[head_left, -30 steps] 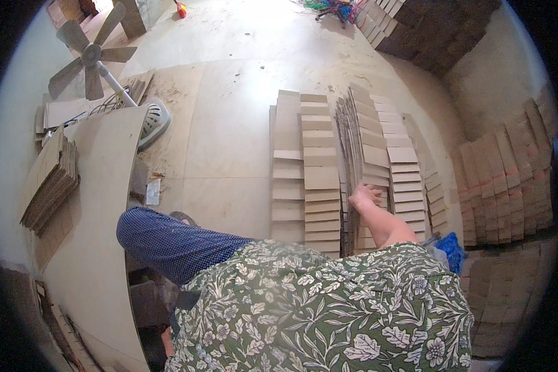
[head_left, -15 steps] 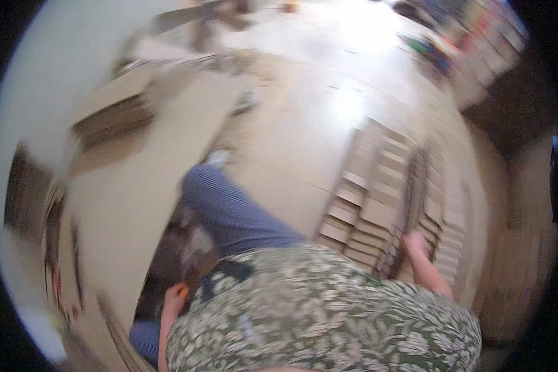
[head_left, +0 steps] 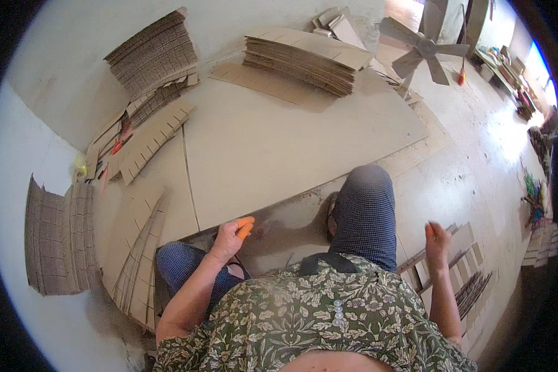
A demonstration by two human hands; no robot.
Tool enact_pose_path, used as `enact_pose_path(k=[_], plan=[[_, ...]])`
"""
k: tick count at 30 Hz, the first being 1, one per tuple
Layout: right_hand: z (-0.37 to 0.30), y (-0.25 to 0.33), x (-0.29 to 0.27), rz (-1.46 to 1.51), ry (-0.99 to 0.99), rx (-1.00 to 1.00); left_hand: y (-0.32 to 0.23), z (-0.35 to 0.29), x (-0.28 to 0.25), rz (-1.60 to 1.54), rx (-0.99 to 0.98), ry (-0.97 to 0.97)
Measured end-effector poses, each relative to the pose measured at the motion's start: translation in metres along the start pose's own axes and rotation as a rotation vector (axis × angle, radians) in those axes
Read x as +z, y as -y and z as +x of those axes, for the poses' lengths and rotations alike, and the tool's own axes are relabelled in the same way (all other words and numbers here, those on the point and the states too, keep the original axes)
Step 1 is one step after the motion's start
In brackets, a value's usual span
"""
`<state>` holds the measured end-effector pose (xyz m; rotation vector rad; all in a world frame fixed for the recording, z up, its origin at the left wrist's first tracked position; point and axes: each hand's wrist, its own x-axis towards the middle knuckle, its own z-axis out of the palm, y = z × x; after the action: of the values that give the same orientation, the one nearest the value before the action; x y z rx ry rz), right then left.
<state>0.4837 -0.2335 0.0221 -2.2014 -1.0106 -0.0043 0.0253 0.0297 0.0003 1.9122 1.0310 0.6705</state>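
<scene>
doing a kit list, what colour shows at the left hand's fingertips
Orange, at the fingertips of the left hand; the head view shows it best.

Before the person spreads the desk (head_left: 279, 155), with a stack of cardboard sheets (head_left: 301, 59) on its far part (a flat sheet (head_left: 260, 82) at its left) and slotted strips (head_left: 136, 260) on the left. Rows of cardboard pieces (head_left: 468, 263) lie right, on the floor (head_left: 459, 173).

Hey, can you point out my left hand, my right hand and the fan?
Left hand (head_left: 229, 236), head view: middle of the hand.
Right hand (head_left: 438, 242), head view: middle of the hand.
Fan (head_left: 426, 48), head view: hub between its blades.
</scene>
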Motion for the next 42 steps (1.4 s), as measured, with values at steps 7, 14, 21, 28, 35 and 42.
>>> enact_pose_path(k=[7, 14, 21, 28, 35, 42], plan=[[0.108, 0.172, 0.089, 0.235, 0.201, -0.542, 0.009, -0.014, -0.009, -0.063, -0.138, -0.118], [0.217, 0.242, 0.238, -0.024, 0.393, -0.739, 0.005, -0.010, 0.006, 0.168, -0.011, 0.046], [0.259, 0.288, 0.308, -0.285, 0.477, -0.617, 0.008, 0.002, 0.001, 0.217, 0.089, -0.018], [0.214, 0.270, 0.301, -0.205, 0.480, -0.712, 0.007, 0.002, 0.000, 0.234, 0.116, -0.040], [0.081, 0.214, 0.191, 0.223, 0.541, -0.767, -0.015, 0.004, 0.006, 0.156, -0.013, 0.045], [0.026, 0.186, 0.148, 0.834, 0.596, 0.272, -0.047, 0.022, 0.047, 0.290, 0.372, -0.099]])
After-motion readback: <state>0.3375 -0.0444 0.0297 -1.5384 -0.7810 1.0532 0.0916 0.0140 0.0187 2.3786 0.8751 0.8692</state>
